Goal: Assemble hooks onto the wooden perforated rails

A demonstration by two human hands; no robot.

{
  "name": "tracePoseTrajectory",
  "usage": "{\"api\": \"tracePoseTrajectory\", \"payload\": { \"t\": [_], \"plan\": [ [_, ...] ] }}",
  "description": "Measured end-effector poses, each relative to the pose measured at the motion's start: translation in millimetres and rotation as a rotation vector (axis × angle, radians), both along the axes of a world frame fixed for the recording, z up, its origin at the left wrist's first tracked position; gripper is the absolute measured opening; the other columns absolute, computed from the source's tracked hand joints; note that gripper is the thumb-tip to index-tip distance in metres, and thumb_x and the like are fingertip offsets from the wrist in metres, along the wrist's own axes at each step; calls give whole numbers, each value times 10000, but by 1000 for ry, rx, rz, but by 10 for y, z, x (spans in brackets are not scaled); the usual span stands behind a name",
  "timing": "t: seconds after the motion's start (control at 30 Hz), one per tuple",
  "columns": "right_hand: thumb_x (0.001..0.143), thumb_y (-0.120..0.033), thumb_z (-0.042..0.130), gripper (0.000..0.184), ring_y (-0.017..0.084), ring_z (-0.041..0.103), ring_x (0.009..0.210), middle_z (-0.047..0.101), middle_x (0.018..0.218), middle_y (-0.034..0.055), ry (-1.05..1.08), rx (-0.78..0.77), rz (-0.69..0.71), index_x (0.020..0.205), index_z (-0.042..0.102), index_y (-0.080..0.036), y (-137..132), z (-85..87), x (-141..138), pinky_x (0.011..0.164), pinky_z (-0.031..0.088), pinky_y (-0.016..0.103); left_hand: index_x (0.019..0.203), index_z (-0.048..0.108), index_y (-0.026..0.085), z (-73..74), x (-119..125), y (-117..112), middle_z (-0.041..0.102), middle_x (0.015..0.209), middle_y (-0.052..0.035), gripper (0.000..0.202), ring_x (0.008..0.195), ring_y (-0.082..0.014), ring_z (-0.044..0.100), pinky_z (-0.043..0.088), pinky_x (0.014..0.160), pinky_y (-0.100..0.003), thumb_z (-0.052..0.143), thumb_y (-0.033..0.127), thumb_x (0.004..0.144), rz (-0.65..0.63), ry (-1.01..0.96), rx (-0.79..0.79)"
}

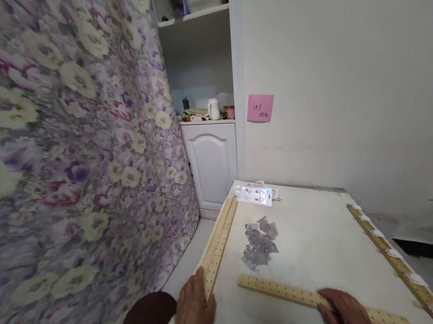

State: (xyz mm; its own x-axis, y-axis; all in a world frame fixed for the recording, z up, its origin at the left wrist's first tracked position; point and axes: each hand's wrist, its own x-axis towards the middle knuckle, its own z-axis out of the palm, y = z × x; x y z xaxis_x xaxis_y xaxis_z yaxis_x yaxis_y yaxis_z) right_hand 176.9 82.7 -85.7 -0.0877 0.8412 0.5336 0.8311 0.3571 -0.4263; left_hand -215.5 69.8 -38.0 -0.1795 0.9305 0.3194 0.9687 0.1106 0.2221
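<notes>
My left hand (195, 309) is closed around the near end of light wooden strips with small holes (221, 242), which lie along the table's left edge. It looks like two strips side by side there. My right hand (352, 320) grips another perforated wooden strip (280, 290), lying crosswise near the front of the table, with thumb on the near side and fingers over the top. Between the strips and the back sits a loose pile of small grey metal pieces (259, 246), whose exact kind I cannot make out.
A clear plastic package (254, 195) lies at the back left of the white table (305, 233). Along the right edge runs a wooden strip (395, 263) bearing several white pieces. A floral curtain (84, 169) hangs at left; a pink note (260, 108) is on the wall.
</notes>
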Motion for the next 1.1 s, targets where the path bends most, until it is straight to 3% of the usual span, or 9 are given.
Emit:
{"api": "tracePoseTrajectory", "payload": {
  "t": [0.23,0.57,0.67,0.77,0.87,0.93,1.1],
  "plan": [
    [833,-420,566,286,264,602,984,670,1026,73,-3,-13,11,1048,615,-238,0,-14,3,892,463,480,1344,398,74,-61,-42,-12,542,1255,-170,532,1182,-287,490,394,1007,-424,425,231,836,-12,26,28],
    [826,-410,568,290,264,619,986,677,1034,71,-6,23,-1,1048,633,-235,-14,46,-10,874,496,456,1336,422,105,-21,-65,24,547,1265,-158,514,1151,-289,503,434,944,-427,429,227,837,16,23,-9],
    [831,-387,571,312,273,593,1042,654,1091,89,11,38,-16,1097,614,-229,-6,96,-40,896,488,466,1310,462,155,-51,-55,8,514,1310,-151,489,1210,-316,455,422,946,-473,468,286,839,50,46,60],
    [861,-345,534,279,275,550,1119,611,1187,99,23,47,15,1110,608,-242,50,230,-214,925,469,478,1266,513,188,-93,83,-7,510,1317,-142,457,1246,-325,424,401,985,-505,512,343,836,-74,21,193],
    [868,-294,522,244,272,495,1199,555,1293,86,-18,53,149,1092,613,-259,161,388,-555,958,447,479,1262,515,192,-151,343,3,579,1214,-134,423,1145,-261,525,463,962,-429,496,333,863,-357,-119,200],
    [874,-255,506,257,266,445,1254,526,1339,78,-49,68,239,1112,602,-255,248,455,-813,995,420,480,1245,524,166,-197,502,27,612,1151,-144,389,1087,-237,570,500,925,-385,459,292,883,-441,-198,193],
    [868,-204,493,308,273,388,1303,516,1363,65,-115,39,343,1161,578,-246,431,458,-1227,1031,377,499,1188,549,158,-290,596,86,652,1083,-128,334,1029,-223,613,528,894,-379,436,253,888,-433,-304,167]
  ]
}}
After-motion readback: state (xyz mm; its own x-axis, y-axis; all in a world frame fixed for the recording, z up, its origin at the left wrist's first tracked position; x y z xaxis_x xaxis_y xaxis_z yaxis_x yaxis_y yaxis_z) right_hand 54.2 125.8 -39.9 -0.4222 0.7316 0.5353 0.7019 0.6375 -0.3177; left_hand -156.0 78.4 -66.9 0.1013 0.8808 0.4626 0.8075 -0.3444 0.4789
